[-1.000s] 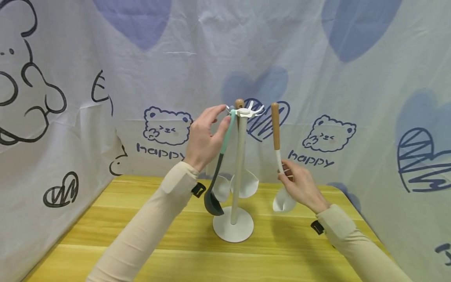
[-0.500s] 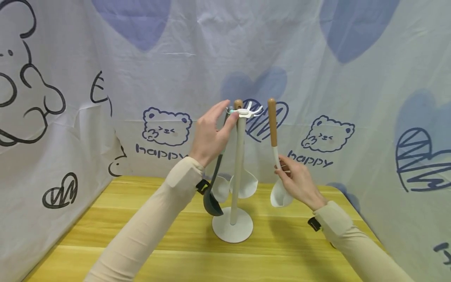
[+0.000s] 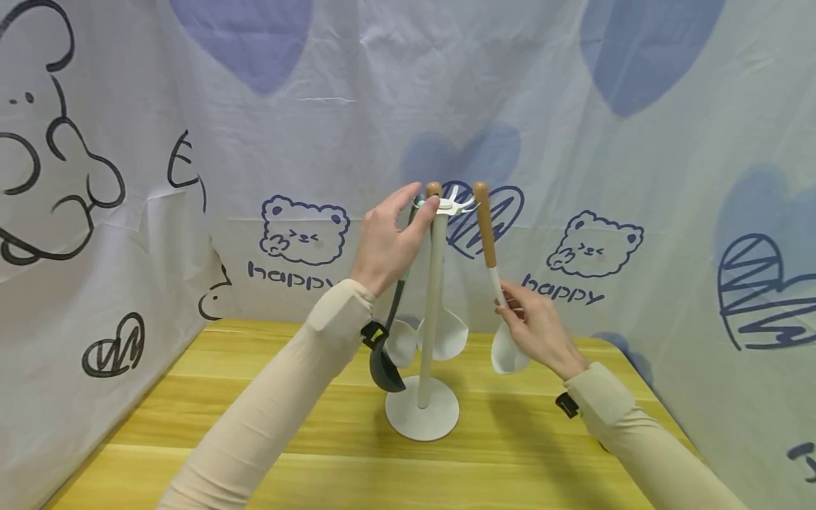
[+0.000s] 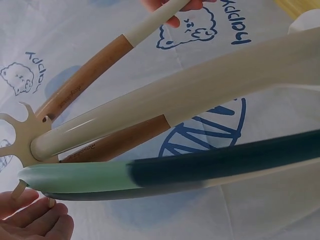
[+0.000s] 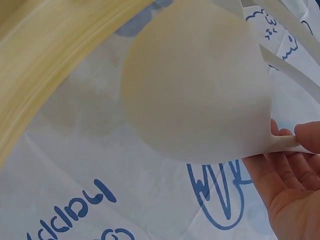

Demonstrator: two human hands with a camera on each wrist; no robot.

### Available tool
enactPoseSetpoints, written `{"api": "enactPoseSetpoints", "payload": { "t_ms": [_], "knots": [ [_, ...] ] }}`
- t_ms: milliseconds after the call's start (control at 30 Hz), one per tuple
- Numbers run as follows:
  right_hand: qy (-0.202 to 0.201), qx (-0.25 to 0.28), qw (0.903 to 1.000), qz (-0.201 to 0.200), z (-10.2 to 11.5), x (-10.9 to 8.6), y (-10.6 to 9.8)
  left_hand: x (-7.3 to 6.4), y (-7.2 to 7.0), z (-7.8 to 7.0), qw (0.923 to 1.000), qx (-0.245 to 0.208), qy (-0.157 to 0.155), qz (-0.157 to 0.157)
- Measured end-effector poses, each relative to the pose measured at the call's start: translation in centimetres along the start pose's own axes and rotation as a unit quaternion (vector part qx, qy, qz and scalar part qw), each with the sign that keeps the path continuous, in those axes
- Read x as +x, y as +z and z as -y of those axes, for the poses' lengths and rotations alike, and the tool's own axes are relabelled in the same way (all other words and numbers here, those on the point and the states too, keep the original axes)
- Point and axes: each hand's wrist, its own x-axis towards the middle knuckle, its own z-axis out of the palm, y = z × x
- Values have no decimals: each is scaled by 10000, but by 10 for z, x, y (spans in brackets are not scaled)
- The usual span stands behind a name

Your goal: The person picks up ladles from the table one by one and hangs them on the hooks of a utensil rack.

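Observation:
My right hand [image 3: 538,326] pinches the white stem of a ladle [image 3: 484,227] with a wooden handle, held upright. Its round white bowl fills much of the right wrist view. The tip of that handle is right at the hooks on the right of the white utensil rack [image 3: 436,312]; a hole in it shows in the left wrist view. At the rack's top, my left hand [image 3: 392,241] grips the left-hand hooks between thumb and fingers. Beside it hangs a dark ladle [image 3: 384,368] with a mint-green handle [image 4: 75,177], partly hidden by the hand in the head view.
Behind the pole hang a white turner-like utensil [image 3: 445,336] with a wooden handle and another pale utensil [image 3: 400,343], mostly hidden. The rack's round base [image 3: 422,425] stands on a yellow wooden table [image 3: 306,453]. Printed cloth [image 3: 357,120] closes off the back and sides.
My right hand has brought the wooden-handled ladle left, its handle tip now leaning in at the rack's hooks. The left hand has shifted slightly right, its thumb now over the rack's top.

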Motion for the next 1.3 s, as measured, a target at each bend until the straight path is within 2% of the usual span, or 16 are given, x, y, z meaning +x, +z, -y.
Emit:
{"api": "enactPoseSetpoints", "payload": {
  "t_ms": [533,867,1167,1300],
  "knots": [
    [-190,-179,9996,54,-3,7,8,1,-2,-1,10000,-31,-75,52],
    [-147,-67,9997,161,-2,8,10,2,-3,-1,9999,-78,-117,81],
    [-148,-95,9998,99,1,11,17,3,-5,-2,9996,-49,-249,124],
    [-4,-55,9999,140,3,12,20,4,-6,-3,9995,6,-274,152]
  ]
}}
